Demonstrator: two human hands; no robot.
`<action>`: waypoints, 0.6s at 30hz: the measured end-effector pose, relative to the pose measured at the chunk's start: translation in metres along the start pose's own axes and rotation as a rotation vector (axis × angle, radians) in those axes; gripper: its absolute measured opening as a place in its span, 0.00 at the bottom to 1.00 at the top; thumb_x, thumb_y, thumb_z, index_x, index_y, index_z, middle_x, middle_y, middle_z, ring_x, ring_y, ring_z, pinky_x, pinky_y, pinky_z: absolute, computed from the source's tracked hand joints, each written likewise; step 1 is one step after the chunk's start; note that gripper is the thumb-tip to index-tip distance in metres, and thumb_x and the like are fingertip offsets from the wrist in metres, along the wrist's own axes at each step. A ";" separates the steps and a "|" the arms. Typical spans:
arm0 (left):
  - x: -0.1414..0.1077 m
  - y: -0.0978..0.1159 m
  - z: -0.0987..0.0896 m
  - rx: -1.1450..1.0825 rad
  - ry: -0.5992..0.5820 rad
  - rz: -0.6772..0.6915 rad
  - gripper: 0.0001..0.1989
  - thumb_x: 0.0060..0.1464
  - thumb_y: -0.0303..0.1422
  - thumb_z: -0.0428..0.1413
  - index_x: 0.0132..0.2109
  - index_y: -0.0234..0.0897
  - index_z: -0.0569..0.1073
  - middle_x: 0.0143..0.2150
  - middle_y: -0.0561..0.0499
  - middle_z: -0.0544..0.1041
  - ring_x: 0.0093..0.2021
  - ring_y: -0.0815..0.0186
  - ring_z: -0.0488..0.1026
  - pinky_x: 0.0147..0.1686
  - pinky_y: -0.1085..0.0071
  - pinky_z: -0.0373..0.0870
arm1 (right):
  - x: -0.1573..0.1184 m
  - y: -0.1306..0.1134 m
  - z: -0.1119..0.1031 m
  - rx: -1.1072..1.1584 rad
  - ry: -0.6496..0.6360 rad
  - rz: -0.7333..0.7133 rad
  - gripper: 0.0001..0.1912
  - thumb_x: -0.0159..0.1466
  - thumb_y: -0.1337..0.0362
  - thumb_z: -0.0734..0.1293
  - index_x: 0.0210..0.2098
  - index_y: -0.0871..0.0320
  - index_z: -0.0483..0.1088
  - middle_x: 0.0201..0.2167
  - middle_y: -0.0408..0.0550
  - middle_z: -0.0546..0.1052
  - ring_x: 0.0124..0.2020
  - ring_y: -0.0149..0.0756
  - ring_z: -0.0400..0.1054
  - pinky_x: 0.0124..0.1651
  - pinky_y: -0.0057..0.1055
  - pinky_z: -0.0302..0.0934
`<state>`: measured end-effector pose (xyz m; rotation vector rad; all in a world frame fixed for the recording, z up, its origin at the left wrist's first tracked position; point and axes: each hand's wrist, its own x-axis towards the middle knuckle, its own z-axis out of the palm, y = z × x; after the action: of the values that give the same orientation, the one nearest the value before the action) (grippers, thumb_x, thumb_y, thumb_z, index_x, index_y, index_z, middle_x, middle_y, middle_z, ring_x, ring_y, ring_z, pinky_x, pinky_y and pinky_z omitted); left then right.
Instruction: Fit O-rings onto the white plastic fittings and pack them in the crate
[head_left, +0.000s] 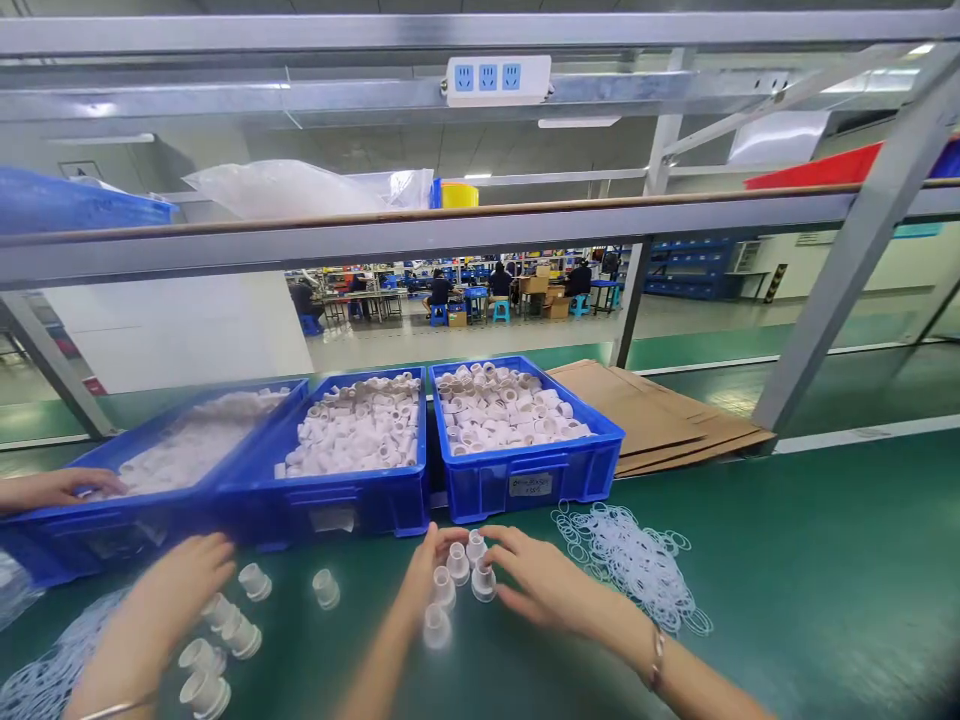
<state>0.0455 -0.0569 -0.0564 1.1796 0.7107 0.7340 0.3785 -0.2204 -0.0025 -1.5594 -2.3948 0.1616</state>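
On the green table several white flanged plastic fittings (pixel 457 565) stand in a cluster between my two hands. My left hand (pixel 426 572) cups the left and far side of this cluster, its fingers loosely apart. From the right, my right hand (pixel 534 572) reaches in with spread fingers, its fingertips touching or very near the fittings at the right (pixel 484 580). Neither hand has visibly lifted a piece. One fitting (pixel 436 627) stands closest to me, below my left fingers. A pile of thin white rings (pixel 637 560) lies right of my right hand.
Blue bins (pixel 525 470) full of white plastic parts line the back of the table. Flat cardboard (pixel 645 420) lies right of them. At left, a co-worker's hand (pixel 169 600) is over more fittings (pixel 206 692); their other hand (pixel 71 487) reaches into the left bin. A metal frame (pixel 855 230) rises behind.
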 end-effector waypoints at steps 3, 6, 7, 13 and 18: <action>0.031 -0.030 0.061 0.005 -0.027 0.010 0.37 0.53 0.63 0.47 0.46 0.35 0.79 0.50 0.40 0.80 0.59 0.49 0.72 0.66 0.50 0.60 | 0.022 0.012 -0.004 -0.054 -0.131 -0.072 0.09 0.68 0.67 0.66 0.48 0.57 0.67 0.59 0.52 0.68 0.50 0.46 0.70 0.47 0.44 0.72; 0.057 -0.055 0.110 -0.003 -0.057 0.025 0.40 0.52 0.65 0.45 0.48 0.33 0.78 0.53 0.39 0.79 0.59 0.49 0.71 0.67 0.51 0.59 | 0.031 0.018 0.002 -0.141 -0.178 -0.103 0.06 0.70 0.64 0.63 0.46 0.57 0.69 0.55 0.52 0.69 0.43 0.44 0.71 0.43 0.41 0.72; 0.063 -0.060 0.119 -0.011 -0.058 0.028 0.41 0.52 0.65 0.46 0.48 0.32 0.78 0.54 0.38 0.79 0.60 0.49 0.71 0.67 0.51 0.58 | 0.029 0.019 0.005 -0.151 -0.170 -0.087 0.06 0.71 0.64 0.63 0.45 0.58 0.69 0.54 0.52 0.70 0.41 0.42 0.71 0.42 0.39 0.71; 0.062 -0.061 0.122 -0.046 -0.060 0.028 0.36 0.58 0.60 0.43 0.49 0.34 0.78 0.56 0.39 0.77 0.64 0.50 0.67 0.71 0.51 0.51 | -0.045 0.014 -0.010 0.008 -0.032 0.149 0.07 0.74 0.62 0.60 0.42 0.55 0.68 0.45 0.47 0.68 0.38 0.36 0.67 0.41 0.33 0.65; 0.056 -0.057 0.124 -0.038 -0.056 0.030 0.34 0.58 0.59 0.45 0.47 0.36 0.79 0.55 0.41 0.78 0.63 0.51 0.68 0.71 0.53 0.53 | -0.177 0.039 -0.036 0.147 0.152 0.435 0.17 0.75 0.52 0.55 0.42 0.52 0.71 0.44 0.49 0.69 0.41 0.38 0.68 0.43 0.34 0.66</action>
<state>0.1853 -0.0917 -0.0891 1.1732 0.6314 0.7338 0.4909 -0.3675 -0.0078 -1.9209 -1.8587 0.2868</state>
